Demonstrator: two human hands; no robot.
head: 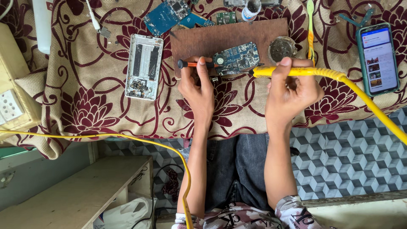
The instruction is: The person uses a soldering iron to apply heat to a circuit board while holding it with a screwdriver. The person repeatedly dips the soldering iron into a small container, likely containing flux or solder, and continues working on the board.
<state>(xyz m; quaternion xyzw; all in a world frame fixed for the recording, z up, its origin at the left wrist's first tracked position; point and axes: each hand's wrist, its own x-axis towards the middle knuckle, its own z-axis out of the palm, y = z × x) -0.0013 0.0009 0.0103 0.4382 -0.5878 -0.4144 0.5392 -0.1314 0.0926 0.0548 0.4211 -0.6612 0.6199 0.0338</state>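
Observation:
A small blue circuit board [237,57] lies on a brown wooden board [224,36]. My left hand [197,87] grips a thin tool with an orange and black handle [193,64], whose end points at the circuit board's left edge. My right hand [292,87] holds a yellow soldering iron [296,71], its tip pointing left toward the circuit board's lower right edge. A yellow cable [373,106] runs from the iron off to the right.
A cream and maroon flowered cloth [85,106] covers the table. On it lie an opened phone frame [144,65], more blue boards [169,15], a round tin [282,48], a small white jar [251,9], a toothbrush [310,29] and a lit phone [377,59]. A wooden shelf [76,191] stands lower left.

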